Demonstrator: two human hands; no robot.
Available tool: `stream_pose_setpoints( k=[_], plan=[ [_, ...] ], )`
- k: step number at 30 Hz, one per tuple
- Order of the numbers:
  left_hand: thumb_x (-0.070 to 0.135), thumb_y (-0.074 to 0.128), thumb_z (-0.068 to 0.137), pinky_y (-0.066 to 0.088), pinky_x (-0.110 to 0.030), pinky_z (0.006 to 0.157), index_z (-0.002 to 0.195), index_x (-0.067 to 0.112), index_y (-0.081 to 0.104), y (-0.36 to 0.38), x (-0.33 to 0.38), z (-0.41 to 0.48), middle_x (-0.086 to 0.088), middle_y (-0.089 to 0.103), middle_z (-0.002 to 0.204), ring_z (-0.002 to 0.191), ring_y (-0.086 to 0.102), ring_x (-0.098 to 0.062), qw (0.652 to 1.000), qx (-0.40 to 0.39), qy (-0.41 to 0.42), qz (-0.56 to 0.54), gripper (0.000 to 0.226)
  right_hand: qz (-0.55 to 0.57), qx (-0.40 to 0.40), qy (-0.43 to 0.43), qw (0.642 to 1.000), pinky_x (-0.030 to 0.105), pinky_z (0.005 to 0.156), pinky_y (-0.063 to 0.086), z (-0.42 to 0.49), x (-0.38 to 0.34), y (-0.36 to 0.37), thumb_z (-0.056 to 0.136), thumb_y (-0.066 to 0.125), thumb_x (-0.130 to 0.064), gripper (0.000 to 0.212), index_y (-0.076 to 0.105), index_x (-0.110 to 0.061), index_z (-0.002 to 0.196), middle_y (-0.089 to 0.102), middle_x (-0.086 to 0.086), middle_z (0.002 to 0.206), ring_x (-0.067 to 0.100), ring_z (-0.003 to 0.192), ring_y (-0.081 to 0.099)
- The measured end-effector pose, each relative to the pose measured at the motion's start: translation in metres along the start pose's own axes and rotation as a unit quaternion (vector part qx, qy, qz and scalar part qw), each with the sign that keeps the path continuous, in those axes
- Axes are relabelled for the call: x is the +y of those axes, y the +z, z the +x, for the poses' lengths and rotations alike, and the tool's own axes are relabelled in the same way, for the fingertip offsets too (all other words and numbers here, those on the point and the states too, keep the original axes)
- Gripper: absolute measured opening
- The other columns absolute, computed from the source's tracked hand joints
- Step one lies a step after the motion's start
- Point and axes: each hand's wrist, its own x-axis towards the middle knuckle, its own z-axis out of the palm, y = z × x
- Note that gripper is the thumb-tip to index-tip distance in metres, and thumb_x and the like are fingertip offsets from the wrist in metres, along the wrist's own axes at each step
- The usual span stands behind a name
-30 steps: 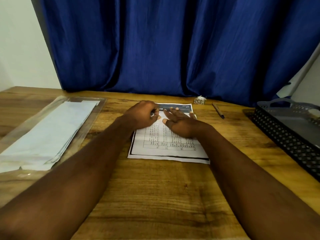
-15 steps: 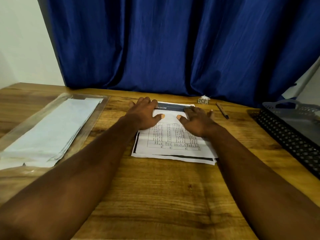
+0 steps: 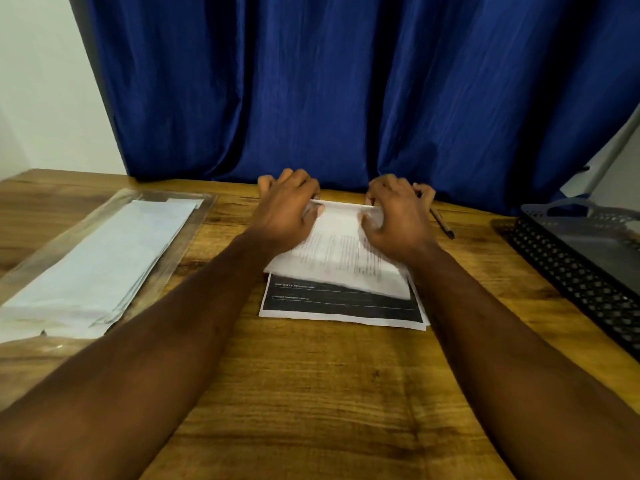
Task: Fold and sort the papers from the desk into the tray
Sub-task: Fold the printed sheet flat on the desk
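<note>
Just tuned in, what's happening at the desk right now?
A person is mid-fold on one paper. The left hand and right hand grip the far edge of the top sheet, its near edge lifted off a black-banded sheet. More papers wait at left; the mesh tray sits at right.

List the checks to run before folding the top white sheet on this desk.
1. Left hand pinches the far edge of the white printed sheet: ok.
2. Right hand pinches the same edge: ok.
3. Black-banded sheet underneath lies flat on the wooden desk: ok.
4. Dark pen lies clear of the paper: ok.
5. Corners line up for the fold: cannot tell, blurred.
6. Black mesh tray has room: cannot tell, partly out of frame.
</note>
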Motion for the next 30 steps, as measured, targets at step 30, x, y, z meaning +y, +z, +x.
stream_pose_setpoints(
  k=[30],
  plan=[
    [0.024,0.054,0.097,0.050,-0.040,0.066,0.105,0.026,0.048,0.003,0.000,-0.005,-0.001,0.063,0.092,0.079,0.056,-0.019,0.988,-0.129,-0.044,-0.072,0.010,-0.013,-0.058,-0.006,0.998,0.041,0.105,0.040,0.000,-0.004,0.006,0.094,0.061,-0.030,0.027,0.076,-0.025,0.116,0.078,-0.001,0.107,0.023,0.100,0.067]
  ],
)
